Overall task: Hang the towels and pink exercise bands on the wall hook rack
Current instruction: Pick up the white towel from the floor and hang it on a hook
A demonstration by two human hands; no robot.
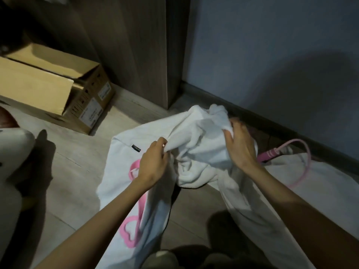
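left hand (153, 164), right hand (240, 146) hold towel (202, 150) over plank floor (77, 171) beside wall (272, 55).

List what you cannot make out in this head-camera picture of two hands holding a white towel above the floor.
1. Wall hook rack: not in the head view; beyond the frame's edges.
2. Left pink band: middle hidden by the left forearm and white towel.
3. Right pink band: one end hidden behind the right hand.
4. Towel tag, box labels: too small to read.
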